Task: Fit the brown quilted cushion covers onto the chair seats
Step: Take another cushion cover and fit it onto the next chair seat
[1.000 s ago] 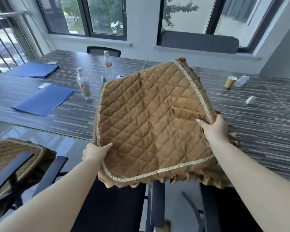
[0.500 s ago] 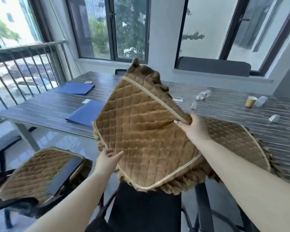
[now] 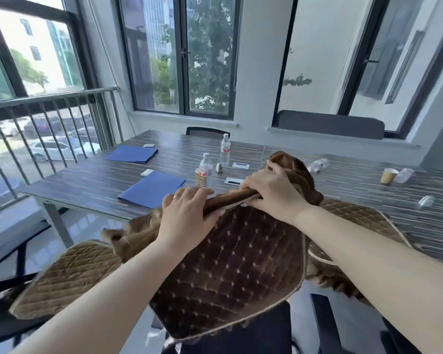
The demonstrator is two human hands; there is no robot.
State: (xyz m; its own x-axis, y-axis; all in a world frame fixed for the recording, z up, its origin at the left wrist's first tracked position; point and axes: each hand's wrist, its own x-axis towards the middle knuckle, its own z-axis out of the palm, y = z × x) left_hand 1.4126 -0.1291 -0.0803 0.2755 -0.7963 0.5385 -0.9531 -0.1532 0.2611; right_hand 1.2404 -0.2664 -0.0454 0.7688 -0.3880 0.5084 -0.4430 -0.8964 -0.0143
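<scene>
I hold a brown quilted cushion cover [image 3: 235, 274] in the air, its darker dotted underside toward me and its top edge bunched. My left hand [image 3: 187, 217] and my right hand [image 3: 274, 194] both grip that top edge, side by side. Below it stands a black chair [image 3: 261, 335] with a bare seat. A second cover [image 3: 356, 221] lies on the table edge behind my right forearm. To the left, a chair [image 3: 0, 323] carries a fitted cover [image 3: 69, 274].
The long striped table [image 3: 108, 185] carries two blue folders [image 3: 151, 189], water bottles [image 3: 225, 149], paper cups [image 3: 388, 175] and small items. A metal railing [image 3: 49, 123] runs along the left. Another black chair arm [image 3: 325, 325] stands at the right.
The cover has been flipped so its dark underside faces me. My left hand rose from the lower edge to the top edge beside my right hand. The view tilted up.
</scene>
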